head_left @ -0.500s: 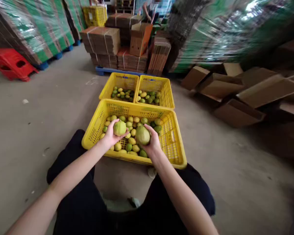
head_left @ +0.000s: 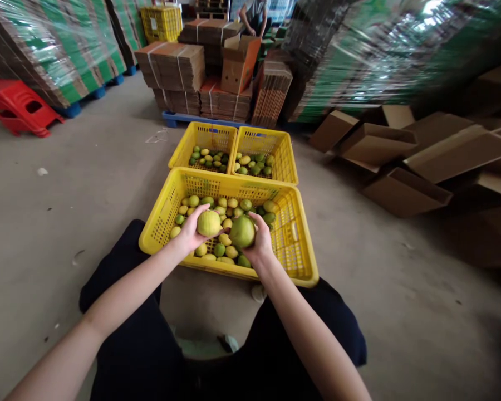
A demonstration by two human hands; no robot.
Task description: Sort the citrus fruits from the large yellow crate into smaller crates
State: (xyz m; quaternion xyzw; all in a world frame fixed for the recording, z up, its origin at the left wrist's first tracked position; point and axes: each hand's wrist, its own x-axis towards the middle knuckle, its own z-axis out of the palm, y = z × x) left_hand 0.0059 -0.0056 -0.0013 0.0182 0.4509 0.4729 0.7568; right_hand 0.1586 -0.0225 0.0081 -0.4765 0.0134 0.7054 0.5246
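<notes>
My left hand (head_left: 189, 233) is closed round a yellow-green citrus fruit (head_left: 209, 223) with faint lengthwise ribs. Beside it, my right hand (head_left: 260, 239) grips a rounder, greener citrus fruit (head_left: 242, 231). The two fruits are held up side by side, a small gap between them. Below both hands is a large yellow plastic crate (head_left: 304, 245), its bottom covered on the left and middle by many yellow and green citrus fruits (head_left: 224, 239). Some of that fruit is hidden behind my hands.
Two smaller yellow crates (head_left: 234, 150) with similar fruit adjoin the far side. Behind them, bundled flat cardboard (head_left: 179, 67) sits on a blue pallet (head_left: 173, 120). Loose open boxes (head_left: 407, 186) lie right, a red stool (head_left: 23, 106) left. Another person (head_left: 253, 19) is at the back.
The fruit in my left hand has moved slightly right and down, nearer the other one. The fruit in my right hand has turned and shows a greener side. Both stay held.
</notes>
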